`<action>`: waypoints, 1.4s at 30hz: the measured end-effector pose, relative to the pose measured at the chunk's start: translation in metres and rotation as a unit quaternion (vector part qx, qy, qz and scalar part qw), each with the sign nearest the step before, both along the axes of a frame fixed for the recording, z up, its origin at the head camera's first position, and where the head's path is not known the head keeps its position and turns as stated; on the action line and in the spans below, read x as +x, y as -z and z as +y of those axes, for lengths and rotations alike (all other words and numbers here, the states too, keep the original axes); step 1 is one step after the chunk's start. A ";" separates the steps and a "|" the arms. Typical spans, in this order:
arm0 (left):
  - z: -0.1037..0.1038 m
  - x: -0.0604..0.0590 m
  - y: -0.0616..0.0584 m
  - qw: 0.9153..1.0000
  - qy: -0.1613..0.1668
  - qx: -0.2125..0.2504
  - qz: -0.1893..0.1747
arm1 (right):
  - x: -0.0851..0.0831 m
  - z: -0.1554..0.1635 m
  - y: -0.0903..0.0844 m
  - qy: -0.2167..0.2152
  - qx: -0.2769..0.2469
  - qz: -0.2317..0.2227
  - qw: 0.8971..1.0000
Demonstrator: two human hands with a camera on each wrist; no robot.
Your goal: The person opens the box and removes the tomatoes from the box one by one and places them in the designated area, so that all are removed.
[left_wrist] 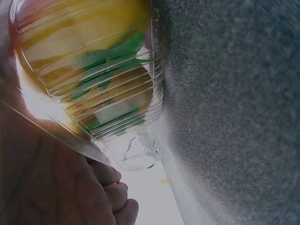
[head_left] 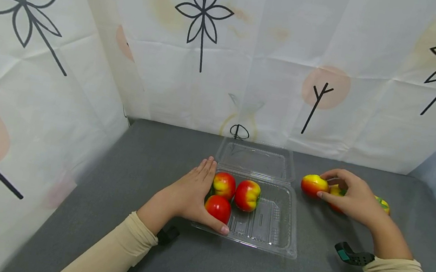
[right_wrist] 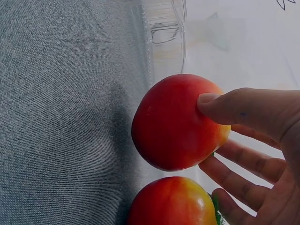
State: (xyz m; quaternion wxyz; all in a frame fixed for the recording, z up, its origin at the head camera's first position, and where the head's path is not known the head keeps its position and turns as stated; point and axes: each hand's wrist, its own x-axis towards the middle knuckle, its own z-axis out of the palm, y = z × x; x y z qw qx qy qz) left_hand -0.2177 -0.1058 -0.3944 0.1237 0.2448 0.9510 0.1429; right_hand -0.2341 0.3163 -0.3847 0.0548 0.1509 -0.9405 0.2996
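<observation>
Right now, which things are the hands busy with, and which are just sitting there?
Busy with:
- clear plastic clamshell box, steadied by left hand
- three peaches in the box
- peach pinched by right hand

Just there:
- other peaches behind the right hand
- patterned curtain

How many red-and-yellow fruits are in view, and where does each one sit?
6 visible. Three lie in the clear tray. Three are on the grey table beside the right hand. The hand may hide more.
</observation>
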 end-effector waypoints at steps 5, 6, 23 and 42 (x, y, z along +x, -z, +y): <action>0.000 0.000 0.000 1.000 0.001 -0.003 0.000 | -0.001 0.001 0.002 -0.002 0.001 0.002 1.000; 0.000 -0.001 0.000 1.000 0.001 -0.004 -0.001 | -0.001 0.001 0.003 -0.002 0.002 0.003 1.000; 0.000 0.000 0.000 1.000 0.001 0.005 -0.002 | -0.002 0.002 0.004 -0.001 0.008 -0.004 1.000; 0.000 -0.001 0.002 1.000 0.000 0.003 0.003 | -0.003 0.003 0.005 -0.023 0.009 0.012 1.000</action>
